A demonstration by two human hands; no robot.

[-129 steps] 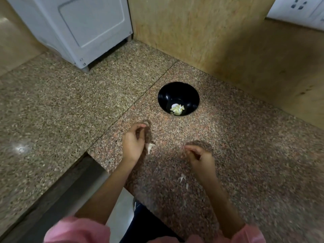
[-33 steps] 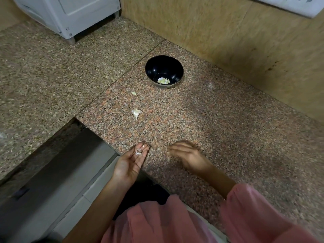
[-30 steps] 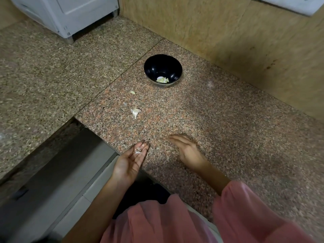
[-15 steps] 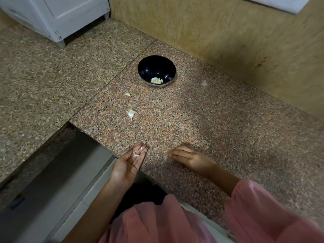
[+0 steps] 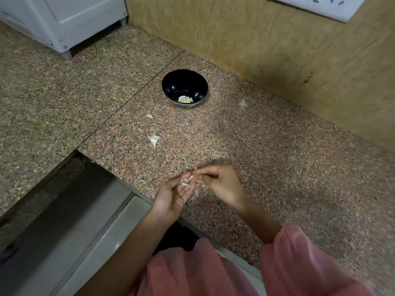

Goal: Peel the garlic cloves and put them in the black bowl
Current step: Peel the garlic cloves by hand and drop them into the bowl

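Observation:
The black bowl (image 5: 181,82) stands on the granite counter near the back wall, with a few peeled garlic cloves (image 5: 185,99) in its bottom. An unpeeled garlic clove (image 5: 154,140) lies on the counter in front of it, and a smaller pale piece (image 5: 149,116) lies closer to the bowl. My left hand (image 5: 171,197) is palm up at the counter's front edge, with scraps of garlic skin (image 5: 184,183) lying on its fingers. My right hand (image 5: 220,184) is beside it, its fingertips pinched together on a skin scrap at the left fingertips.
A white appliance (image 5: 70,20) stands at the back left. A tan wall (image 5: 277,50) runs behind the bowl, with a white socket plate (image 5: 320,5) on it. The counter edge (image 5: 119,176) drops to the floor at the lower left. Pink sleeves fill the bottom.
My right hand has lifted off the counter and moved left to meet the left hand's fingertips. The left hand has risen slightly, still carrying skin scraps. The bowl and loose clove stayed put.

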